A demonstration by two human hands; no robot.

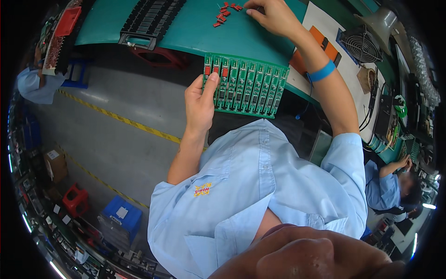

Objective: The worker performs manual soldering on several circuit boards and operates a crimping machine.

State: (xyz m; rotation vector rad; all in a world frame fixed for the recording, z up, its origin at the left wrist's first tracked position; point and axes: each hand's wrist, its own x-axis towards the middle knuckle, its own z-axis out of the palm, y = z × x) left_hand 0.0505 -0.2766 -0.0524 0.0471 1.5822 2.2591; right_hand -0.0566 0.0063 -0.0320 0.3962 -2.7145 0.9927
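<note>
Head view looked down over a light blue shirt (260, 186) at six o'clock. Just beyond it, near centre, the left hand (200, 104) was clamped on the left edge of a green circuit board (246, 86), thumb on top, holding it tilted above the floor (116, 125). Farther off, at twelve o'clock, the right hand (274, 16) rested on a green table (195, 32), fingers pinched together beside a scatter of small red parts (225, 13); whether they held one could not be told. A blue wristband (321, 72) circled that wrist.
</note>
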